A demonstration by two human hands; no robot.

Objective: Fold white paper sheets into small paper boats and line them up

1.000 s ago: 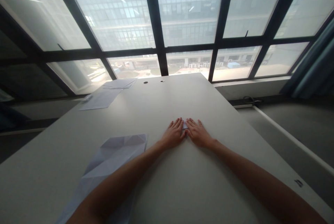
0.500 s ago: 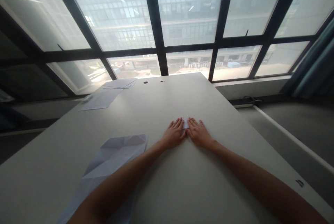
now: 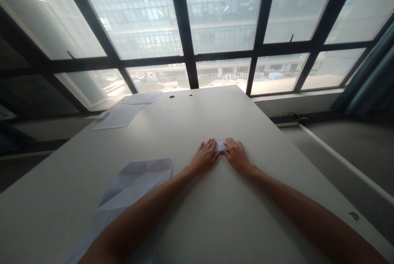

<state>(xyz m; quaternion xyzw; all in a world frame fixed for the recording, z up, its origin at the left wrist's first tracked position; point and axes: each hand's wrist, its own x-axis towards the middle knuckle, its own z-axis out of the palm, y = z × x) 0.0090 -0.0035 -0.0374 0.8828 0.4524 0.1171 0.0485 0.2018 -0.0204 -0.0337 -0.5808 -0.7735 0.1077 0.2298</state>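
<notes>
A small folded piece of white paper [image 3: 221, 146] lies on the white table, between my two hands, and its ends are hidden under the fingers. My left hand [image 3: 205, 155] rests flat on its left end, fingers stretched out and thumb pointing toward the right hand. On the paper's right end sits my right hand [image 3: 237, 155], fingers out and slightly bent, thumb along the near edge. A larger creased sheet of white paper [image 3: 135, 180] lies partly beneath my left forearm.
White sheets of paper [image 3: 118, 117] lie at the table's far left. Two small holes, one a cable hole [image 3: 171, 97], show near the far edge. A small dark item [image 3: 353, 216] is close to the table's right edge [image 3: 310, 169]. Windows stand beyond.
My right hand has shifted slightly right, away from the left hand. More of the folded paper shows between them. The left hand has hardly moved.
</notes>
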